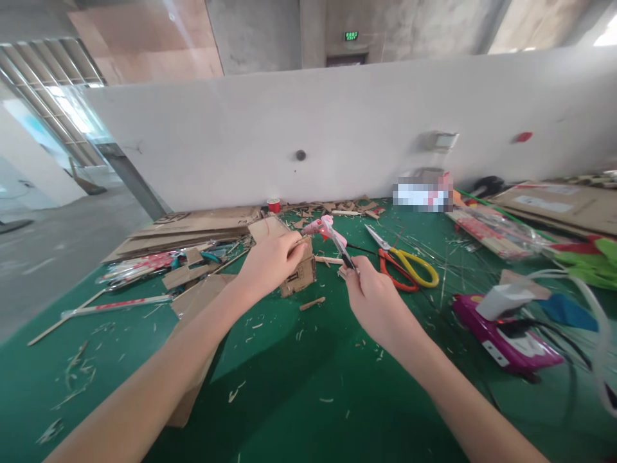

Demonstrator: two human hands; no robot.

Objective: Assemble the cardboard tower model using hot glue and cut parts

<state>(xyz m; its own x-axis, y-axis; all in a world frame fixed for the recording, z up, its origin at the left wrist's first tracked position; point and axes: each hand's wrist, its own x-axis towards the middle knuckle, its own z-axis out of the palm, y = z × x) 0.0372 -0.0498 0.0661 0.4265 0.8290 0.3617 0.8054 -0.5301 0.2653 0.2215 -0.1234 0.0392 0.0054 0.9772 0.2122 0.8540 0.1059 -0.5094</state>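
Observation:
My left hand (274,263) is closed, its thumb and fingers pinched on something thin and small that I cannot make out. Just beyond and below its fingertips stands a small cardboard house-like piece (299,275). My right hand (370,292) is closed on a utility knife (343,249), whose blade end points up and left. Behind the knife tip lies a pink glue gun (322,227) with a dark cord. Scissors (402,260) with orange and yellow handles rest to the right of the knife. A small wood-coloured strip (312,303) lies below the cardboard piece.
Stacked cardboard (193,226) and packaged sticks (144,265) lie at the left. At the right are a purple power strip (506,337) with cables, green fabric (592,262) and more cardboard (554,202). A red cup (273,205) stands near the white partition (231,141). Scraps dot the green table (308,405).

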